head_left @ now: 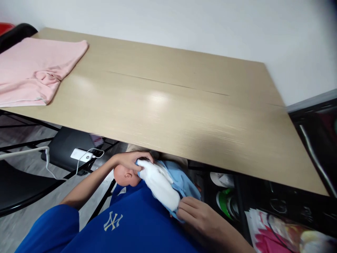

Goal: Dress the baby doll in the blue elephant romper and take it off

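Observation:
A baby doll lies in my lap below the table's front edge, its bare head (pixel 123 175) to the left and its body in white clothing (pixel 160 183) over light blue cloth (pixel 184 181). My left hand (pixel 131 160) is curled over the doll's head and neck, gripping it. My right hand (pixel 196 212) holds the lower end of the doll, fingers closed on the white and blue cloth.
A beige wooden table (pixel 184 105) fills the view, with a folded pink garment (pixel 34 70) at its far left. A black chair (pixel 65 147) on the left carries a white power bank (pixel 81 155) with a cable. Bags and clutter (pixel 276 218) sit under the table on the right.

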